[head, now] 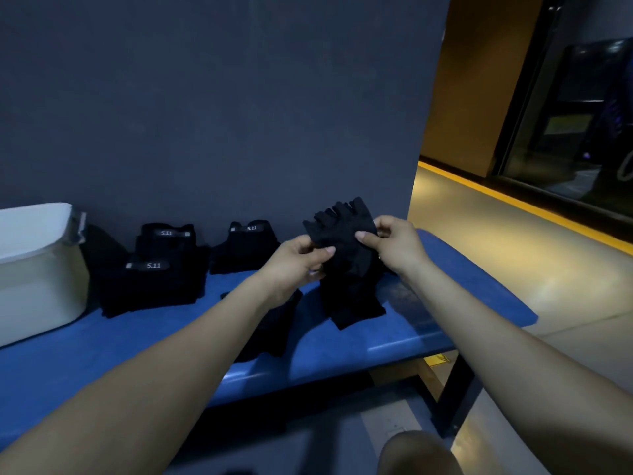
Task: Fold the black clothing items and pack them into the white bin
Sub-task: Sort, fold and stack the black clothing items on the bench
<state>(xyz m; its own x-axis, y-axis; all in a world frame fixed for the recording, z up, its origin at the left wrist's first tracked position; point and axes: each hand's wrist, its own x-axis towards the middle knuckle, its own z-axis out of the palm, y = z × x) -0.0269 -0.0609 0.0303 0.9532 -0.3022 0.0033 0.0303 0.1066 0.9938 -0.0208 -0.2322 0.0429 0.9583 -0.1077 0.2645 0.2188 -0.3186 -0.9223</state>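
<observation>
I hold a black fingerless glove [342, 231] up above the blue bench [428, 303]. My left hand [298, 260] pinches its lower left edge and my right hand [394, 243] pinches its right side. Another black piece [352, 299] lies on the bench just under the held one, and one more [267, 330] is partly hidden beneath my left forearm. A stack of black items with "5.11" labels [154, 275] rests further left, with another labelled piece [245, 246] beside it. The white bin [37, 265] stands at the bench's left end.
A dark grey wall [222, 114] runs right behind the bench. To the right lies an open floor [513, 252] with a yellow stripe and a glass panel. The bench's black leg [455, 399] and my knee [418, 454] are at the bottom.
</observation>
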